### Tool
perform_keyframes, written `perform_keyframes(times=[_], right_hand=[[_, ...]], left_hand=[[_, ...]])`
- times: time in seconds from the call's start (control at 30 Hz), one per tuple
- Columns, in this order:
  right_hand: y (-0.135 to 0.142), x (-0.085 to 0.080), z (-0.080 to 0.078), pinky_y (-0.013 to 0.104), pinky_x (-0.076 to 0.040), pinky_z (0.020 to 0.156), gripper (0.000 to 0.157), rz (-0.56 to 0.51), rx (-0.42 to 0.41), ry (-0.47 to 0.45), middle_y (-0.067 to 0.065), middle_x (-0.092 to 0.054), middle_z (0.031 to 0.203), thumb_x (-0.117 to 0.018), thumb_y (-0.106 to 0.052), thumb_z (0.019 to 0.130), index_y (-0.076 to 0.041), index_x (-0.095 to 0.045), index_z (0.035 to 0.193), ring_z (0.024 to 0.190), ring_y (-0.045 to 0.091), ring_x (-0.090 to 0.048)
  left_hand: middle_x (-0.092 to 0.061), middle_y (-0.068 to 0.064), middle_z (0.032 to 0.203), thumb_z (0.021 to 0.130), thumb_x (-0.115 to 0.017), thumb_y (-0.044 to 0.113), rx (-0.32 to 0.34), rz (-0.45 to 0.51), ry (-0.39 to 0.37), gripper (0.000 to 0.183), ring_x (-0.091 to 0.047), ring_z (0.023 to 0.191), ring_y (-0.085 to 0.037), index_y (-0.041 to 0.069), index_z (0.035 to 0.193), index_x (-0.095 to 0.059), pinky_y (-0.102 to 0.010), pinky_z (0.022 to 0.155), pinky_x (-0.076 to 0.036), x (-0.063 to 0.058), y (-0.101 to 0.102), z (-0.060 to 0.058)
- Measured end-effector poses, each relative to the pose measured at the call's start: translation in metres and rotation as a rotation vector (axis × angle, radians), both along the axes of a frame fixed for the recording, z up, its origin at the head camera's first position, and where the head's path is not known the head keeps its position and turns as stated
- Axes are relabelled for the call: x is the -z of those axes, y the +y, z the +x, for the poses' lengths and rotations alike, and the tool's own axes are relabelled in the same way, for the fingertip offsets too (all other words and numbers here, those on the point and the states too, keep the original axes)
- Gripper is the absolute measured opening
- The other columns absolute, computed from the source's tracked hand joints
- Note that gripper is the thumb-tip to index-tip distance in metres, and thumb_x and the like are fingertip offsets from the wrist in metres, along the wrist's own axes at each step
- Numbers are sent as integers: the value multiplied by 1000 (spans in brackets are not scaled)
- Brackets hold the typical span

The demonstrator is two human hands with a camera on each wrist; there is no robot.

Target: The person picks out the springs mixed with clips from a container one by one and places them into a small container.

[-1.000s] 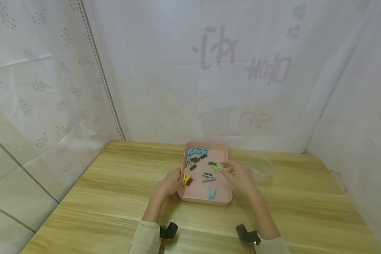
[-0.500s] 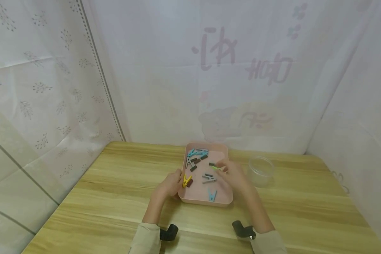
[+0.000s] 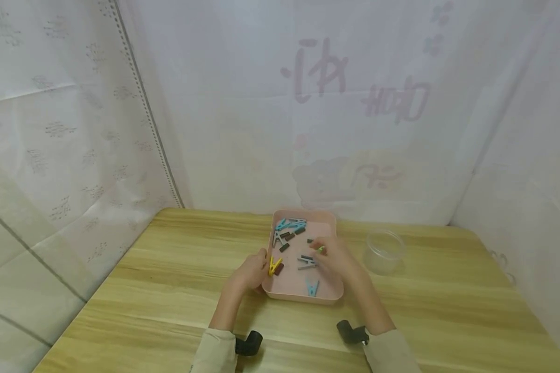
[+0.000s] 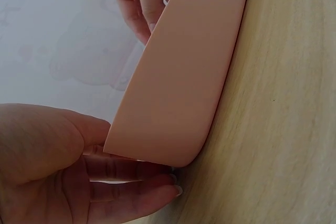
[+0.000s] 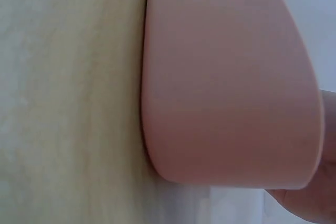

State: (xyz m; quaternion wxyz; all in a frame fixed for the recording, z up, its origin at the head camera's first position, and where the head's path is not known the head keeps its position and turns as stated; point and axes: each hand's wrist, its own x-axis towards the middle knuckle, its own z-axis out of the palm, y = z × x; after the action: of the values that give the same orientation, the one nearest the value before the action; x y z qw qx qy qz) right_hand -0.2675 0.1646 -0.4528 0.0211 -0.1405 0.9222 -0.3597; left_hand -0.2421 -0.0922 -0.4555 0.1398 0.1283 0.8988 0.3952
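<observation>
A pink tray point(image 3: 289, 285) stands on the table, its left rim gripped by my left hand point(image 3: 252, 270). In the left wrist view, that hand's thumb lies at the rim while its fingers point(image 4: 131, 203) reach along the outer wall. Over the tray's right half, my right hand point(image 3: 338, 256) pinches a green clothespin point(image 3: 321, 249), mostly hidden by the fingers. Near it lie a grey clothespin point(image 3: 306, 262) and a light blue clothespin point(image 3: 312, 288). A yellow clothespin point(image 3: 274, 266) sits by my left hand. The tray wall point(image 5: 226, 87) covers most of the right wrist view.
Blue clothespins point(image 3: 289, 224) and several small dark pieces point(image 3: 284, 247) lie in the tray's far left part. To the right of the tray stands a clear round tub point(image 3: 385, 253). A pale printed curtain point(image 3: 242, 129) hangs behind the wooden table point(image 3: 191, 248).
My right hand has moved left and further over the tray, closing its fingers on the green clothespin and shifting it slightly. The left hand keeps its place on the tray.
</observation>
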Motion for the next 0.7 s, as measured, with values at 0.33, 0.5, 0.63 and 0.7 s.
perform_keyframes(times=[0.33,0.5,0.63,0.7], right_hand=[[-6,7,-7,46,-60,93,18,36,39,-30,16,-72,121,-68,-6,100,-2,-74,117,107,30,-68],[-8,7,-7,45,-60,93,16,61,45,-37,15,-72,121,-68,-6,100,-2,-74,115,106,29,-69],[-9,11,-7,48,-60,96,13,93,23,2,15,-74,114,-70,-5,99,-1,-75,111,107,32,-70],[-11,13,-6,49,-59,97,11,108,8,30,16,-75,111,-71,-4,98,-1,-75,108,108,33,-71]], left_hand=[[-61,-17,90,115,-40,13,-2,7,-4,23,-66,65,-23,-6,123,-52,-37,52,-60,-1,2,-3],[-62,-18,89,114,-41,10,-3,1,-2,21,-68,65,-23,-6,122,-51,-37,51,-60,-1,2,-3],[-61,-16,87,113,-42,9,-3,-10,3,20,-66,66,-22,-6,122,-52,-37,52,-60,0,3,-2],[-61,-16,86,113,-42,9,-5,-16,7,20,-65,66,-22,-7,121,-52,-36,53,-60,0,2,-1]])
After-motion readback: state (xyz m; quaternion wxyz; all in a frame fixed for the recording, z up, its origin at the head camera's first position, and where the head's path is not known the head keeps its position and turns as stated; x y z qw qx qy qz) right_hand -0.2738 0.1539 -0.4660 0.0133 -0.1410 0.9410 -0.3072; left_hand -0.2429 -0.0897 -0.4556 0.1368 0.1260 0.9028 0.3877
